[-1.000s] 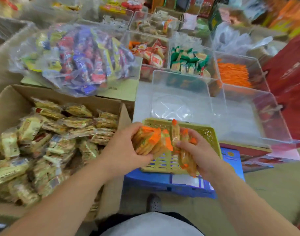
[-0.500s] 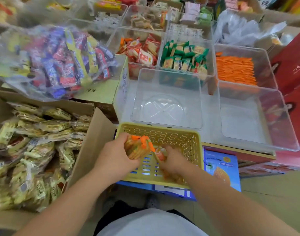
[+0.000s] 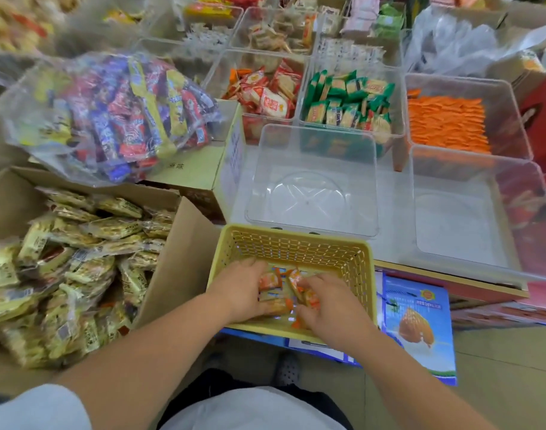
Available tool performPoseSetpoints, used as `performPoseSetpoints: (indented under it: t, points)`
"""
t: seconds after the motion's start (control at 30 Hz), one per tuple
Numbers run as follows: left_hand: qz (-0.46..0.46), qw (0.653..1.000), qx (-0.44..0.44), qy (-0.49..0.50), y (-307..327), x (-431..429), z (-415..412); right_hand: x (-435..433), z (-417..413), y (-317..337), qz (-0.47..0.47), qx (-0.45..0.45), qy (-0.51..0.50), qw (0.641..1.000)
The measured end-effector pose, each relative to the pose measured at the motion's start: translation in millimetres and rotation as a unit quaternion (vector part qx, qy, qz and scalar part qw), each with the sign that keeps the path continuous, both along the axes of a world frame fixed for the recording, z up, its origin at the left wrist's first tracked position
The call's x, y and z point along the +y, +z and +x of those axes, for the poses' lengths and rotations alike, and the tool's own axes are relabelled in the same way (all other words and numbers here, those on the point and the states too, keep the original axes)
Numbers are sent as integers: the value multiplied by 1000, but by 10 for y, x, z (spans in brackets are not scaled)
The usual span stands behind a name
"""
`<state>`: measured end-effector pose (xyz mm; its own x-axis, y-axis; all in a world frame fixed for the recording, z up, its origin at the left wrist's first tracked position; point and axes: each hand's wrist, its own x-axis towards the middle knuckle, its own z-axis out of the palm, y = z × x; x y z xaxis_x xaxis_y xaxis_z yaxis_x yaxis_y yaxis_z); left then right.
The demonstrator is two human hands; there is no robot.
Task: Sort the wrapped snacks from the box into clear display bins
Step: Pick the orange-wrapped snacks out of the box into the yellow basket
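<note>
Both my hands are down inside a yellow plastic basket (image 3: 296, 243) that sits in front of me. My left hand (image 3: 240, 287) and my right hand (image 3: 330, 305) are curled round a small heap of orange-wrapped snacks (image 3: 281, 290) on the basket floor. To the left stands an open cardboard box (image 3: 175, 268) full of yellow-wrapped snacks (image 3: 79, 262). Beyond the basket stand two clear display bins with nothing in them, one in the middle (image 3: 315, 181) and one on the right (image 3: 470, 212). A bin behind the right one holds orange packs (image 3: 445, 122).
A large clear bag of blue, red and yellow snacks (image 3: 116, 113) lies on a carton at the upper left. Further bins hold red-and-white packs (image 3: 265, 91) and green packs (image 3: 349, 100). A blue box (image 3: 420, 324) lies under the basket, on the floor.
My hands went down from above the basket to its floor, carrying the orange-wrapped snacks with them. The view tilted and moved closer to the bins.
</note>
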<state>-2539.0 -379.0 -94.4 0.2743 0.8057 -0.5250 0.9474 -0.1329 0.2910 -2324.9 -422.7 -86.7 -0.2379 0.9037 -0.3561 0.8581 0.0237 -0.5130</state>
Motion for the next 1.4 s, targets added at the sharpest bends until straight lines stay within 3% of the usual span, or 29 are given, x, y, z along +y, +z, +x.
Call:
performPoseSetpoints:
  t: [0.17,0.23,0.33,0.43,0.53,0.67,0.77,0.87,1.03,1.23,1.4]
  points:
    - [192,972,-123,48,550,-409,-544,23,-665,91,41,108,27,993]
    - [263,955,-112,83,728,-568,-971,32,-1032,195,57,140,39,988]
    - [289,942,-35,165,856,-757,-1842,3,-1621,386,71,183,61,979]
    - [246,939,54,233,816,-857,-2848,-47,-2209,555,59,224,76,970]
    - [184,945,140,230,687,-873,-3710,-77,-2804,582,14,225,91,970]
    - [118,971,130,161,432,-905,-4374,27,-3595,459,-94,133,115,980]
    - [10,988,49,145,271,-978,-4530,122,-4113,213,-178,32,116,977]
    - [-28,991,24,128,180,-959,-4558,103,-4416,-28,-240,-53,106,964]
    - [-97,990,29,96,107,-798,-4627,21,-4521,-207,-221,-109,104,964]
    - [-144,987,56,52,29,-576,-4609,-17,-4440,-64,-208,-88,118,967]
    - [-109,992,66,25,-49,-518,-4586,-113,-4187,126,-177,-16,95,979]
